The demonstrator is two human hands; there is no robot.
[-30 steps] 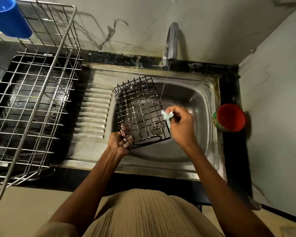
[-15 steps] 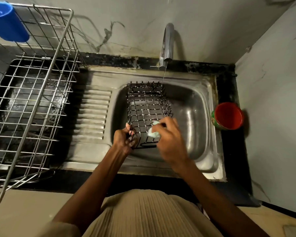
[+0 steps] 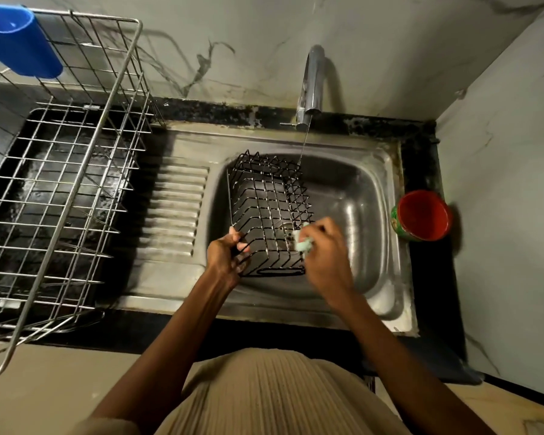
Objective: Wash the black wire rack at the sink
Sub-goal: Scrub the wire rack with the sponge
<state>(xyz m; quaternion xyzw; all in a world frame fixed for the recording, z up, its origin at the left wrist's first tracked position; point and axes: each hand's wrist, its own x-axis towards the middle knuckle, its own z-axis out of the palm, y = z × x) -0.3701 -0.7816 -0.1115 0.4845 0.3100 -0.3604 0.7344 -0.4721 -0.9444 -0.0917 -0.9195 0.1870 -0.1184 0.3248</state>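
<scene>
Over the sink basin, from the head camera, the black wire rack hangs tilted, its far end reaching toward the back wall of the basin and its near end toward the front rim. A thin stream of water falls from the tap at the back edge of the sink and meets the rack's far right corner.

Left hand has its fingers curled round the wires at the rack's near left corner, gripping firmly. Right hand sits at the rack's near right side, fingers pinching a small pale green sponge against the wires; the hand is blurred, so the exact finger lay is hard to tell.

Left of the basin runs the ribbed draining board. Further left, on the dark counter, stands a big silver dish rack, with a blue plastic cup hooked at its far left corner. On the counter at the sink's right edge stands a red cup, just beside the basin rim. Marble-look walls close the back and right side.
</scene>
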